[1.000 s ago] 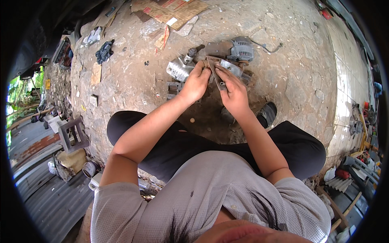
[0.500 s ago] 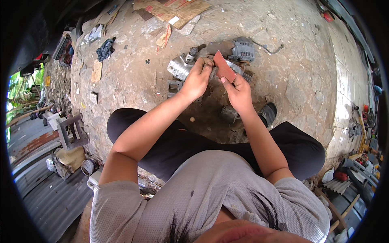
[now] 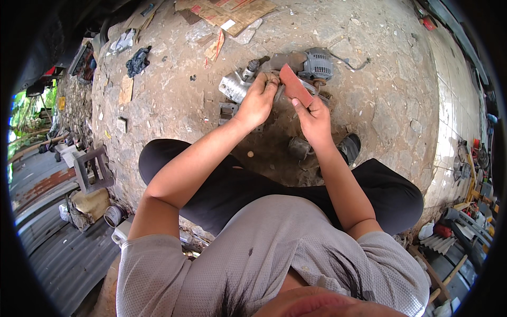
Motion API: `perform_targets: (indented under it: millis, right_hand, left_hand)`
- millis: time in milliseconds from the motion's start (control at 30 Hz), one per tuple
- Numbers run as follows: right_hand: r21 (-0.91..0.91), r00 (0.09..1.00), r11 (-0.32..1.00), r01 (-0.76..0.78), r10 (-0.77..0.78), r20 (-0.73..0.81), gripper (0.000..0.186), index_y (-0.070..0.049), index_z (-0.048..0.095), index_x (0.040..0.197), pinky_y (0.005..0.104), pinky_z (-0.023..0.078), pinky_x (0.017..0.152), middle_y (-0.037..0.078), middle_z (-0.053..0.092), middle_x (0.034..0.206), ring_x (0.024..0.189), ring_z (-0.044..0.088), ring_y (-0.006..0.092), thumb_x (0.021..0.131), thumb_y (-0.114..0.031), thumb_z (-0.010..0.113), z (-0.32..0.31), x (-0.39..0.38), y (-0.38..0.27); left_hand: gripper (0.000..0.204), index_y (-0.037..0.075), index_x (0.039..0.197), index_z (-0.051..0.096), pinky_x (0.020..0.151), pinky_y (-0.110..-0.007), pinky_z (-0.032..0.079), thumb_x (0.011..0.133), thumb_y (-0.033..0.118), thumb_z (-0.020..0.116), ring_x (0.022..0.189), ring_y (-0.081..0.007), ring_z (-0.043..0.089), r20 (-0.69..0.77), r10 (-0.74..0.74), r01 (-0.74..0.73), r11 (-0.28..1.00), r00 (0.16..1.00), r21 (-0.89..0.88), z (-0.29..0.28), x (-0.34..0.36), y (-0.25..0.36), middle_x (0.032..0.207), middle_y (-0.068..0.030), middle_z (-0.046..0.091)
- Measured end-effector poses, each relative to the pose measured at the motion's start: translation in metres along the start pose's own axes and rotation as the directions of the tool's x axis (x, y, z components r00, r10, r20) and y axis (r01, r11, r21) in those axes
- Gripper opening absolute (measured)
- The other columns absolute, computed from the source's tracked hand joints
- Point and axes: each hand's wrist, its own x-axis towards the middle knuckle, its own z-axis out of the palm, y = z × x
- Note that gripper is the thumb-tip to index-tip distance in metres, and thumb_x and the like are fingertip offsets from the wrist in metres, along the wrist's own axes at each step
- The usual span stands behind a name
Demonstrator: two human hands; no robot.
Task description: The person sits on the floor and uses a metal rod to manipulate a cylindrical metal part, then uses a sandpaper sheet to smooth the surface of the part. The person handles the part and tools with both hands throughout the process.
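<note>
My right hand pinches a reddish sheet of sandpaper between thumb and fingers. Close beside it, my left hand is closed with the fingertips bunched around a small greyish metal part; its shape is mostly hidden. Under and beyond the left hand lies a silvery metal housing on the ground. Just past the sandpaper rests a grey power tool, perhaps an angle grinder, with a dark cord. A dark cylindrical metal piece sits nearer to me, below the right hand.
Rough stony ground surrounds me. Flattened cardboard lies at the far side, and a dark crumpled cloth at the far left. A grey plastic frame and corrugated sheets are on the left. Assorted tools and scrap crowd the right.
My right hand has shifted slightly to the right with the sandpaper, which is tilted a little differently. The left hand has hardly moved and keeps its grip.
</note>
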Motion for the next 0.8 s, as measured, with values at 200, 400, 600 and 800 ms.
perform_targets:
  millis: [200, 400, 600, 800]
  right_hand:
    - [-0.165, 0.999, 0.986, -0.025, 0.030, 0.031, 0.019, 0.003, 0.066, 0.113, 0.0302, 0.050, 0.083, 0.009, 0.072, 0.095, 0.088, 0.062, 0.0124, 0.098, -0.009, 0.068, -0.003, 0.002, 0.011]
    - [-0.192, 0.998, 0.979, 0.063, -0.062, 0.010, 0.018, 0.003, 0.066, 0.108, 0.0341, 0.050, 0.073, 0.014, 0.066, 0.082, 0.075, 0.057, 0.0158, 0.096, -0.010, 0.070, 0.000, 0.005, 0.009]
    - [-0.202, 0.979, 0.963, 0.179, -0.194, -0.057, 0.027, 0.001, 0.068, 0.120, 0.0321, 0.049, 0.071, 0.013, 0.066, 0.081, 0.072, 0.057, 0.0165, 0.094, -0.007, 0.070, 0.005, 0.002, -0.015]
    - [-0.192, 0.990, 0.972, 0.132, -0.137, -0.012, 0.028, 0.001, 0.067, 0.122, 0.0308, 0.052, 0.079, 0.017, 0.074, 0.096, 0.083, 0.068, 0.0182, 0.095, -0.006, 0.069, 0.006, 0.001, -0.005]
  left_hand:
    - [0.018, 0.001, 0.113, 0.055, 0.093, -0.030, 0.044, 0.111, 0.018, 0.047, 0.099, -0.0128, 0.050, 0.016, 0.109, -0.110, 0.987, 0.994, 0.115, 0.000, 0.000, -0.001, 0.103, -0.0053, 0.056]
    - [0.018, -0.001, 0.111, 0.055, 0.093, -0.035, 0.046, 0.108, 0.016, 0.050, 0.099, -0.0235, 0.057, -0.012, 0.143, -0.140, 0.978, 0.990, 0.153, -0.002, 0.000, 0.003, 0.104, -0.0132, 0.061]
    - [0.018, 0.000, 0.112, 0.055, 0.092, -0.033, 0.045, 0.110, 0.017, 0.049, 0.098, -0.0189, 0.054, 0.009, 0.180, -0.178, 0.966, 0.984, 0.185, -0.002, -0.001, 0.005, 0.102, -0.0101, 0.059]
    - [0.017, 0.002, 0.113, 0.055, 0.091, -0.029, 0.044, 0.111, 0.017, 0.047, 0.097, -0.0116, 0.050, 0.014, 0.126, -0.126, 0.983, 0.992, 0.131, -0.002, -0.001, 0.002, 0.100, -0.0046, 0.057]
